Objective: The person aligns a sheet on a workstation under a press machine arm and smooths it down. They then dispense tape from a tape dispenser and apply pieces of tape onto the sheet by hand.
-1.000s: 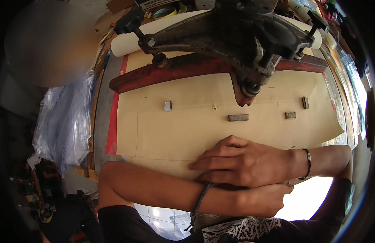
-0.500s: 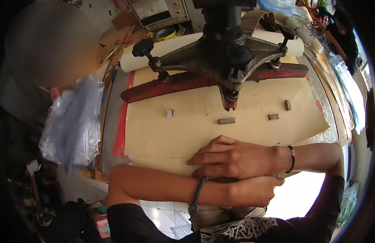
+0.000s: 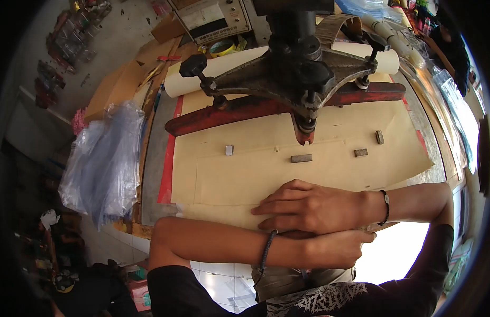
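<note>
My forearms cross at the front edge of the work table. My right hand (image 3: 308, 207) rests palm down on the tan sheet (image 3: 229, 179), fingers stretched to the left and slightly apart, holding nothing. Just below it, my left hand (image 3: 337, 249) lies at the table edge with its fingers curled in; its palm side is hidden, so I cannot tell what, if anything, is inside. Several small metal blocks, including a long one (image 3: 301, 158) and a pale-topped one (image 3: 229, 150), lie on the sheet beyond my hands.
A black press head (image 3: 303, 74) with knobs and a red bar (image 3: 229, 117) hangs over the sheet. Behind it lies a cream roll (image 3: 186, 79). Clear plastic sheets (image 3: 104, 164) hang at the left; a machine with a meter (image 3: 213, 21) stands at the back.
A person at the upper left has gone out of view, uncovering a cardboard box and packets. The whole scene sits slightly further right. My hands hold the same pose.
</note>
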A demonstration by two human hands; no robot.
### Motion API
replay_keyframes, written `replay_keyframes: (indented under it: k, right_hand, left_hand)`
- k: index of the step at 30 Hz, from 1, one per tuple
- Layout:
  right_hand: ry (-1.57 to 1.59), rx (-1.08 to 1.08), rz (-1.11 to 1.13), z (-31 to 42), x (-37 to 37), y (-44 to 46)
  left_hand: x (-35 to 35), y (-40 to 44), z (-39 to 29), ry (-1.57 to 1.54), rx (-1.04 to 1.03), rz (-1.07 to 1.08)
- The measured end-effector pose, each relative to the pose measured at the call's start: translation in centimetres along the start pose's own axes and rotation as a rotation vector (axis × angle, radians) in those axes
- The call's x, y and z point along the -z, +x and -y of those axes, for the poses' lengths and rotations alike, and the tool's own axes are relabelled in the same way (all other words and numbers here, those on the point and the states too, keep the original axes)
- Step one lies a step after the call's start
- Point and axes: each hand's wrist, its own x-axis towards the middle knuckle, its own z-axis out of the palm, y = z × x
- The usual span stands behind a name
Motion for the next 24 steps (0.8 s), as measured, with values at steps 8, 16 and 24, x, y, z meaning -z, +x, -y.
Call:
replay_keyframes:
  k: [8,16,24]
  right_hand:
    - [0.029,-0.028,0.007,-0.1,-0.1,0.0]
    - [0.021,-0.036,-0.018,-0.1,-0.2,0.2]
    - [0.011,-0.029,-0.015,-0.1,-0.1,0.1]
  left_hand:
    - [0.3,-0.2,-0.3,0.000,0.072,-0.036]
    - [-0.3,-0.4,-1.4,-0.008,0.194,-0.080]
    - [-1.7,0.1,-2.4,0.020,0.256,-0.227]
